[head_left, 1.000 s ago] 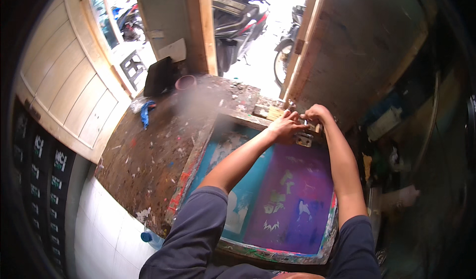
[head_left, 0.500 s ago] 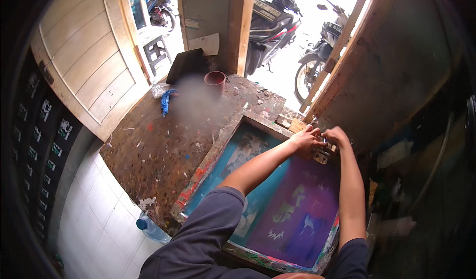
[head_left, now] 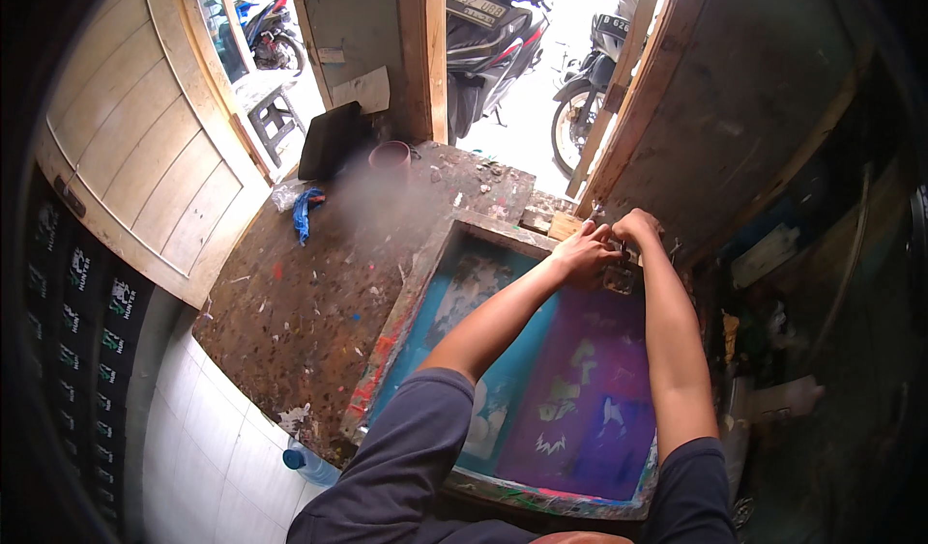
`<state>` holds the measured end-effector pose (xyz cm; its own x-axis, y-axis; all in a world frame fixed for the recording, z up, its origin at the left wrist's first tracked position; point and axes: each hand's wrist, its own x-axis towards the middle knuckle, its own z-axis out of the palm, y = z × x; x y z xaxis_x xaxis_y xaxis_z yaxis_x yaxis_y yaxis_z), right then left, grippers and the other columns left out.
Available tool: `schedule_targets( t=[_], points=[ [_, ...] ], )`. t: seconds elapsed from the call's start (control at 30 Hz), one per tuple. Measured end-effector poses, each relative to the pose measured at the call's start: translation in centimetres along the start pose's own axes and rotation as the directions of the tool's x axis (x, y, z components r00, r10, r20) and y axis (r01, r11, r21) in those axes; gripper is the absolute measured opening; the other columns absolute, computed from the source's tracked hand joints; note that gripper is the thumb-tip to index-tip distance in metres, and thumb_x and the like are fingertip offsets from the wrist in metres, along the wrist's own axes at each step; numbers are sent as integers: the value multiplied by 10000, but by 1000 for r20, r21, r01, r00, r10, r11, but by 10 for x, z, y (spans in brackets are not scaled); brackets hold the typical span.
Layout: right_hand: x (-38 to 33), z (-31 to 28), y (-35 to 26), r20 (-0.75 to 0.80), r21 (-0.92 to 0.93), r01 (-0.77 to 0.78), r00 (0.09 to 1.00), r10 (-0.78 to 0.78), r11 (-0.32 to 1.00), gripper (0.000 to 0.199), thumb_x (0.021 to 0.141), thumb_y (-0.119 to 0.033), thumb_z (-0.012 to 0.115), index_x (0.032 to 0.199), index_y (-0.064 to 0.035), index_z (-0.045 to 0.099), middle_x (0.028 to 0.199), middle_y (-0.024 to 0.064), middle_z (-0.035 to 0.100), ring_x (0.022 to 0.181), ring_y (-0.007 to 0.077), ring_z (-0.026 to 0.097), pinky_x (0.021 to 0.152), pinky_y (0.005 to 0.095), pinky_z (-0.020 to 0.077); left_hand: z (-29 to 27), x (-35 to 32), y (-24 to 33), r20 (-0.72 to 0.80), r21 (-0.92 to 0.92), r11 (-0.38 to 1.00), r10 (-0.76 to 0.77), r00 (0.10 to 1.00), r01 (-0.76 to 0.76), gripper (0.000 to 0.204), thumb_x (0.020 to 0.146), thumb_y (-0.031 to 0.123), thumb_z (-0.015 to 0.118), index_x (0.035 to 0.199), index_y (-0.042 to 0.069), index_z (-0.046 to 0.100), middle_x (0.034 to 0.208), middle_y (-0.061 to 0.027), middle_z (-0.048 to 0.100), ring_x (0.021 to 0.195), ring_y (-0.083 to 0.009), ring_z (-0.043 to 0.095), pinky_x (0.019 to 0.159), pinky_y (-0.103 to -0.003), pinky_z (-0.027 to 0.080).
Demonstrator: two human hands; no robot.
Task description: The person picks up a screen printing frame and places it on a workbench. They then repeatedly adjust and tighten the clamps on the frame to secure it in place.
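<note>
A silk-screen frame (head_left: 391,337) with teal and purple mesh (head_left: 527,375) lies tilted across the worktable in front of me. At its far edge is a metal hinge clamp (head_left: 619,279). My left hand (head_left: 585,256) reaches over the mesh to the clamp, its fingers bent and closed against the clamp's near left side. Just right of it, my right hand (head_left: 638,228) is closed in a pinch over the top of the clamp; whatever lies inside its fingers is hidden. A pale wooden block (head_left: 565,225) sits beside the left fingertips.
On the paint-spattered table (head_left: 300,322) stand a reddish cup (head_left: 390,157) and a blue crumpled wrapper (head_left: 304,214), near a black panel (head_left: 331,140). A water bottle (head_left: 311,464) is by the near edge. Beyond the doorway are parked motorcycles (head_left: 493,46).
The view has shifted slightly, so the table and doorway sit further left. Both hands stay at the clamp, and my left hand now covers more of it.
</note>
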<state>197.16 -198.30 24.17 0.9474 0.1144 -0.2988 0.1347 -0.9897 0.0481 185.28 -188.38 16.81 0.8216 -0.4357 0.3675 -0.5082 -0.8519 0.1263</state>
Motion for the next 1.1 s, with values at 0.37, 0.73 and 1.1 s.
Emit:
schedule_targets(
  t=[0.37,0.73,1.1],
  points=[
    [-7,1,-15,-54,-26,-70,996,68,997,463,740,-251,745,1169,-83,697,1279,121,636,1208,260,599,979,418,491,2,0,1,-42,22,1000,-6,999,7,471,658,275,690,1121,200,654,1043,-24,686,1159,-239,453,986,-397,336],
    [42,-8,50,306,352,385,814,-493,853,462,783,-477,777,743,-30,668,625,26,594,529,134,523,521,302,436,17,4,-9,32,162,987,7,999,-12,771,662,376,759,1388,312,507,1218,17,643,1216,-236,421,1027,-419,339],
    [103,24,80,469,687,484,275,-839,542,560,1022,-532,381,980,-38,640,840,4,625,779,106,552,737,286,471,4,4,0,45,60,998,-19,999,16,676,716,314,705,1365,292,517,1129,22,668,1187,-243,438,1009,-422,336]
  ],
)
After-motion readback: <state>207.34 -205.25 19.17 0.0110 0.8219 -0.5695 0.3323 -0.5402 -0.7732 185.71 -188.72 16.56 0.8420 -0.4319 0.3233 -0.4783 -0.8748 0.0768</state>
